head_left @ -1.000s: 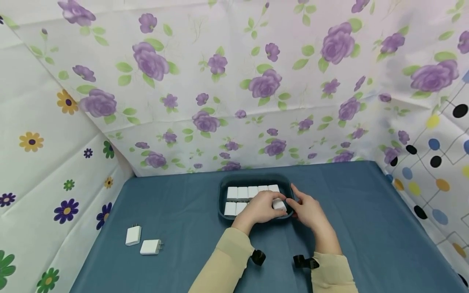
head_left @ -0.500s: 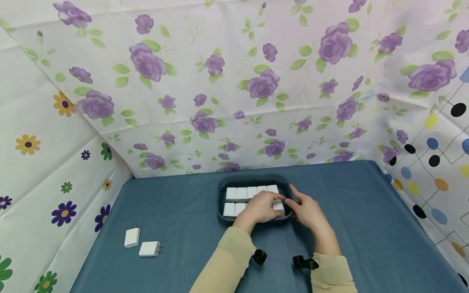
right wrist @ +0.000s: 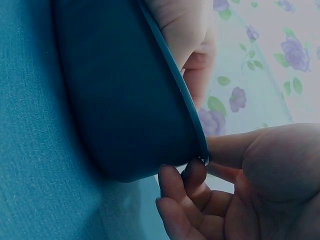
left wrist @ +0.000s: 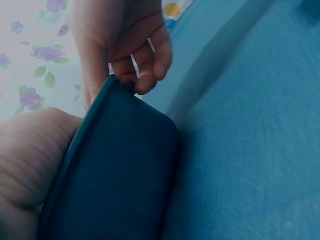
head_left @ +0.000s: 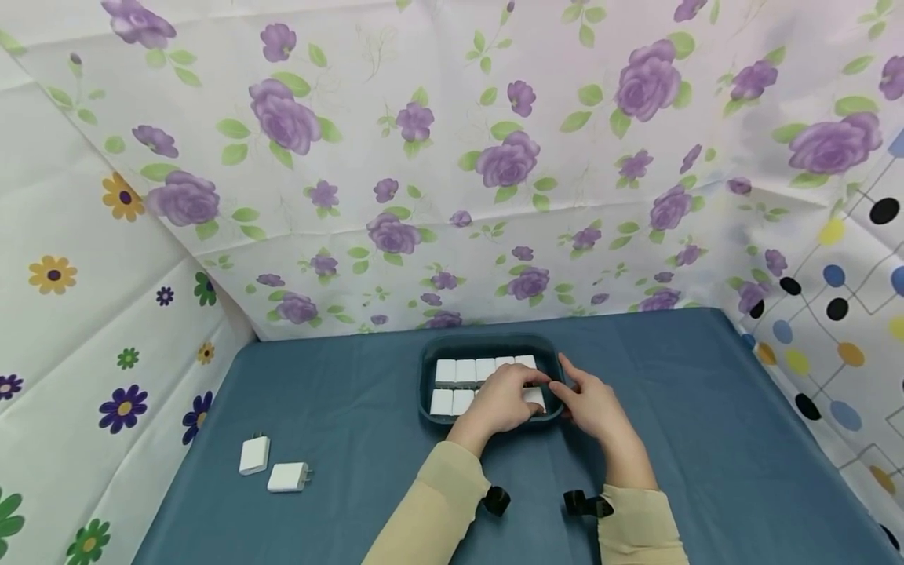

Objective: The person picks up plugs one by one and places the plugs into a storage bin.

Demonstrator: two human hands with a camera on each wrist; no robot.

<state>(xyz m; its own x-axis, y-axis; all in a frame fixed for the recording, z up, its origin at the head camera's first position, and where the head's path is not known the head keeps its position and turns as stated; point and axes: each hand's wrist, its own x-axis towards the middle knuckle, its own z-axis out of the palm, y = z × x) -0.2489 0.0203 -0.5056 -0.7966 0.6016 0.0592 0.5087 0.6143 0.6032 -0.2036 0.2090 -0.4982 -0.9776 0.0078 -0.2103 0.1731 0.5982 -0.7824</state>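
A dark blue tray (head_left: 427,369) holds two rows of white plug chargers (head_left: 465,371), packed side by side. My left hand (head_left: 501,399) reaches over the near rim, its thumb and fingers around a white charger (head_left: 534,398) at the right end of the near row. That hand covers the middle of this row. At the tray's right end, my right hand (head_left: 595,402) grips the rim between thumb and fingers. The right wrist view shows this grip at the rim's corner, the fingers curled under the tray wall (right wrist: 125,100). In the left wrist view the tray's outer wall (left wrist: 117,165) hides the left fingertips.
Two more white chargers lie on the blue cloth to the left: one charger (head_left: 254,455) with prongs pointing away, another charger (head_left: 287,477) with prongs to the right. A flowered curtain (head_left: 395,157) rises behind the table, with patterned cloths on both sides.
The charger in my left hand was tilted a second ago and now sits flatter and slightly further left, in line with its row. My right hand stays on the rim.
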